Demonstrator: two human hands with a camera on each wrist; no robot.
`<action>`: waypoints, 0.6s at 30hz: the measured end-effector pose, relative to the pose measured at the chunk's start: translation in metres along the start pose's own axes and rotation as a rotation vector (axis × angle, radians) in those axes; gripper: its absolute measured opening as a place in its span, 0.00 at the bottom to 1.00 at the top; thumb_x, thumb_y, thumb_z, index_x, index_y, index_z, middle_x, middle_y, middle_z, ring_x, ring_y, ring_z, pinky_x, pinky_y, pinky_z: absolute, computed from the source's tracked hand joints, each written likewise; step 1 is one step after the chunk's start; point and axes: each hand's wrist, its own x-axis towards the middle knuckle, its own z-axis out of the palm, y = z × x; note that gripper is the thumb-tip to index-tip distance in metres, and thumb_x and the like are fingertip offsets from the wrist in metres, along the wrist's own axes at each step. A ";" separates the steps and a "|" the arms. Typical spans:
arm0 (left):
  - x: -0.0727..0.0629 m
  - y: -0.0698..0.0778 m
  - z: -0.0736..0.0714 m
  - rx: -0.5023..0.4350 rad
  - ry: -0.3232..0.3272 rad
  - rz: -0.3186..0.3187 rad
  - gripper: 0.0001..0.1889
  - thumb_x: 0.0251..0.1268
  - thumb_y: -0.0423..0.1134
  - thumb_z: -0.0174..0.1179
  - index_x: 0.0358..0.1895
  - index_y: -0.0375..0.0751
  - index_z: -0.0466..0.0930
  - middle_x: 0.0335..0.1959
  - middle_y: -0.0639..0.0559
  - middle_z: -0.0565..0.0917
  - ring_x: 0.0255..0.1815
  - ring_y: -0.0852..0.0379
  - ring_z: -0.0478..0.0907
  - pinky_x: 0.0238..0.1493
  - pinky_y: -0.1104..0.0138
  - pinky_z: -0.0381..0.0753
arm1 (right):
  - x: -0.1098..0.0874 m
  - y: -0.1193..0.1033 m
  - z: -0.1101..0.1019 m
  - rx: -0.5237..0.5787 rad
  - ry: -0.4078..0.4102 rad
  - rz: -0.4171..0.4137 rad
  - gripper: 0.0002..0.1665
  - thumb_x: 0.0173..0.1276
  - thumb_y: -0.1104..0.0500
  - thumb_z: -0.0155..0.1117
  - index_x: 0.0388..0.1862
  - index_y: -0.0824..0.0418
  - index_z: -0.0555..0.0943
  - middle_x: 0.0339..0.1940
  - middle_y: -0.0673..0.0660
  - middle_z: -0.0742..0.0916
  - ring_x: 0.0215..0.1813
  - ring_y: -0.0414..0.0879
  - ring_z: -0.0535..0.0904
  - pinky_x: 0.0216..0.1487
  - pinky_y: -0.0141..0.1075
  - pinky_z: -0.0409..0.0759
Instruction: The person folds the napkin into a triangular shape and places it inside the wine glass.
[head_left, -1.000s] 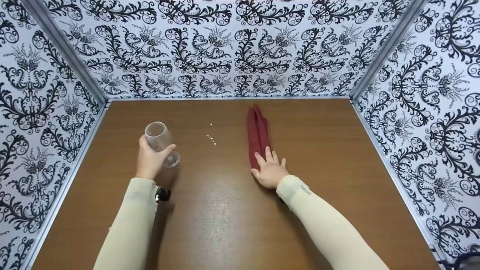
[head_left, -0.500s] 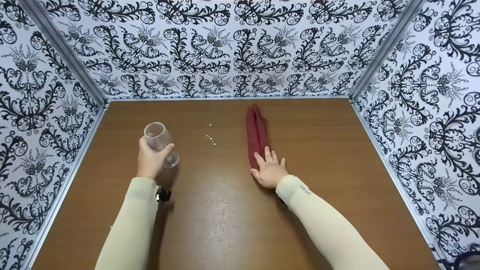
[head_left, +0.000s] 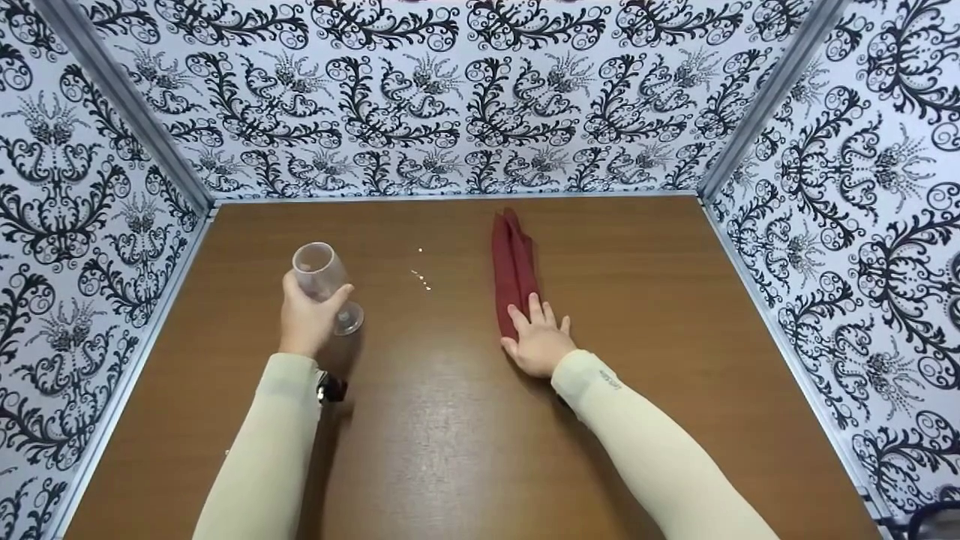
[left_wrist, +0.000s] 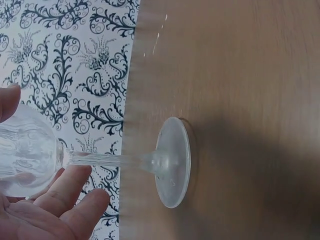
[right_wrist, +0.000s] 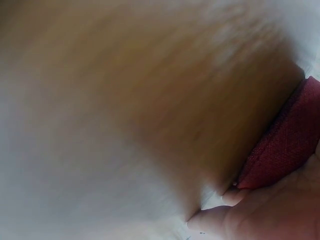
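Observation:
A clear stemmed glass (head_left: pixel 319 277) stands on the left side of the table, mouth up and leaning slightly in the head view. My left hand (head_left: pixel 306 319) grips its bowl, thumb on the near right side. In the left wrist view the stem and round foot (left_wrist: pixel 173 162) show below the fingers (left_wrist: pixel 65 192); whether the foot touches the wood I cannot tell. Right of centre, a long folded red cloth napkin (head_left: pixel 514 259) lies on the table. Its near end is under my right hand (head_left: pixel 540 345), which rests flat with fingers spread. The right wrist view is mostly blurred.
The brown wooden table (head_left: pixel 442 450) meets patterned black-and-white walls (head_left: pixel 450 97) at the back and both sides. Small bright specks (head_left: pixel 422 280) show on the wood between the hands. A dark rounded object (head_left: pixel 937 521) pokes in at the lower right corner.
My left hand and the glass have shifted very slightly to the right. The right hand and the napkin stay in place.

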 end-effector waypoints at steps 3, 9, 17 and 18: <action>0.000 0.003 0.006 -0.012 -0.007 0.010 0.46 0.66 0.46 0.73 0.78 0.37 0.54 0.69 0.31 0.74 0.68 0.38 0.75 0.71 0.48 0.73 | 0.000 0.000 0.000 0.001 -0.001 0.002 0.43 0.83 0.35 0.47 0.89 0.48 0.53 0.89 0.67 0.46 0.88 0.69 0.44 0.79 0.76 0.46; 0.001 0.012 0.023 -0.025 -0.027 0.036 0.45 0.66 0.45 0.74 0.78 0.36 0.55 0.67 0.32 0.76 0.65 0.39 0.76 0.69 0.49 0.74 | 0.000 0.000 0.000 0.006 0.004 0.002 0.42 0.83 0.35 0.47 0.88 0.48 0.54 0.89 0.67 0.46 0.88 0.69 0.45 0.79 0.76 0.45; 0.003 0.032 0.052 -0.038 -0.062 0.091 0.43 0.63 0.44 0.75 0.75 0.36 0.59 0.66 0.32 0.77 0.64 0.37 0.77 0.69 0.47 0.74 | 0.001 0.000 0.000 -0.003 -0.018 0.007 0.42 0.84 0.35 0.45 0.89 0.48 0.51 0.90 0.66 0.44 0.88 0.68 0.43 0.80 0.76 0.44; 0.004 0.035 0.056 -0.042 -0.067 0.097 0.42 0.63 0.44 0.75 0.74 0.37 0.59 0.66 0.32 0.77 0.64 0.37 0.77 0.70 0.47 0.74 | 0.001 0.000 0.001 -0.003 -0.019 0.007 0.42 0.84 0.35 0.44 0.89 0.48 0.51 0.89 0.66 0.44 0.88 0.68 0.43 0.79 0.76 0.44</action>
